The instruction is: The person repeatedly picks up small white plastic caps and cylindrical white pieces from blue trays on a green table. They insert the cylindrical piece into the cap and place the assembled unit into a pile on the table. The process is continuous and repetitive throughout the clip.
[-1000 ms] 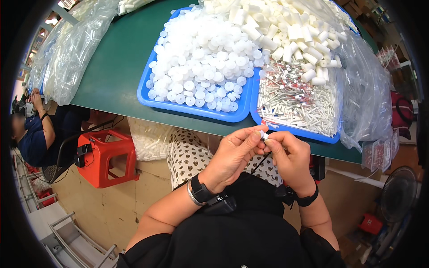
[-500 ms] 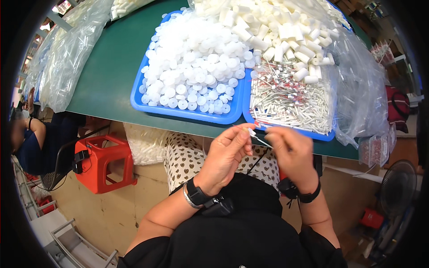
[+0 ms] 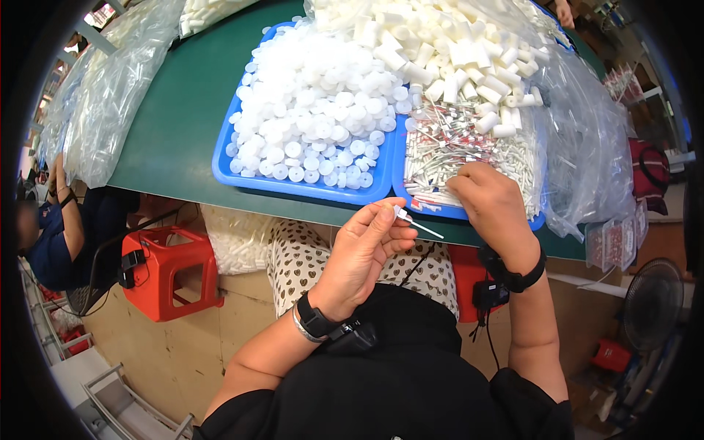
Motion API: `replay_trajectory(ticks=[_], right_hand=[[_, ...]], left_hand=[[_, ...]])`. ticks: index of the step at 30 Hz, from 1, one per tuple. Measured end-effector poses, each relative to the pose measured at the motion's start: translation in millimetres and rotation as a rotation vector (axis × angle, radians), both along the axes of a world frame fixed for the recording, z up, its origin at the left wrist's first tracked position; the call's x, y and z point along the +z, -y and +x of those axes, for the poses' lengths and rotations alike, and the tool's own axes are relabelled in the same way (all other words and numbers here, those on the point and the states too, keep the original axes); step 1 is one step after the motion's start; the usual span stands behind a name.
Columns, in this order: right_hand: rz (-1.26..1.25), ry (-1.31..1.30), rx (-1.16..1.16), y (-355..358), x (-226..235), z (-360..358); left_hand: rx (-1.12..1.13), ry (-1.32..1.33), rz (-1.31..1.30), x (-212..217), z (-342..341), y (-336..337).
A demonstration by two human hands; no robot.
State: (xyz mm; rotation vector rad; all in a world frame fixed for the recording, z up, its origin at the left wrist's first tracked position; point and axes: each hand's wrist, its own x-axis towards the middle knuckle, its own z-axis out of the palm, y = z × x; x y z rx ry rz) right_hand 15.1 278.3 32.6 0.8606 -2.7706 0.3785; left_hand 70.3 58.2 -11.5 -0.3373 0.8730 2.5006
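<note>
Between the thumb and fingers of my left hand (image 3: 363,246) is a small white part with a block-like head and a thin white stem (image 3: 424,226). That hand hovers just in front of the table edge. My right hand (image 3: 497,207) is down at the front of the right blue tray (image 3: 440,210), its fingers bent and pinched together among thin white sticks (image 3: 431,174). What those fingertips hold, if anything, is hidden. Red-and-white leaded pieces (image 3: 458,130) lie behind the sticks in the same tray.
Left of it, another blue tray (image 3: 293,188) is heaped with translucent white discs (image 3: 293,110). White foam-like cylinders (image 3: 469,55) pile up behind, beside a clear plastic bag (image 3: 587,147). A red stool (image 3: 172,271) and a seated person (image 3: 55,235) are at the left.
My right hand has left the part held in my left hand and moved up into the right tray. My left hand keeps its hold, nearly in place.
</note>
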Motion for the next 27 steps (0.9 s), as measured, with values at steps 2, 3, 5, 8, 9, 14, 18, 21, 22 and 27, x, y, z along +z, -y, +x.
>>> replay_trajectory(ticks=[2,3,5,8,9,14,18,21,22,27], right_hand=[[-0.243,0.029,-0.022,-0.1,-2.3,2.7],[-0.280,0.061,-0.059,0.9,-1.2,5.9],[-0.354,0.122,-0.138,1.7,3.0,16.8],[-0.492,0.394,-0.117,10.1,10.9,36.5],[-0.543,0.396,-0.091,12.0,10.1,40.2],[-0.580,0.297,-0.107,18.1,10.4,46.2],[-0.548,0.188,-0.071,20.4,15.2,43.6],[-0.513,0.124,-0.031,20.6,16.8,41.9],[-0.506,0.113,-0.020,21.3,17.0,41.5],[-1.122,0.923,-0.198,29.7,17.9,42.8]], left_hand=[[0.006,-0.001,0.007,5.0,-2.6,-0.4],[0.008,-0.002,0.011,7.2,-3.8,-1.0],[0.023,-0.021,0.006,12.6,-6.5,-2.4],[0.048,-0.051,-0.001,19.2,-10.1,-3.2],[0.057,-0.061,-0.003,21.5,-11.3,-3.5],[0.065,-0.082,-0.061,29.0,-17.4,-5.6],[0.064,-0.083,-0.089,29.7,-19.4,-6.8],[0.045,-0.145,-0.136,24.8,-18.2,-7.3],[0.016,-0.162,-0.162,24.6,-16.9,-7.9],[-0.087,-0.174,-0.165,28.9,-11.0,-10.3]])
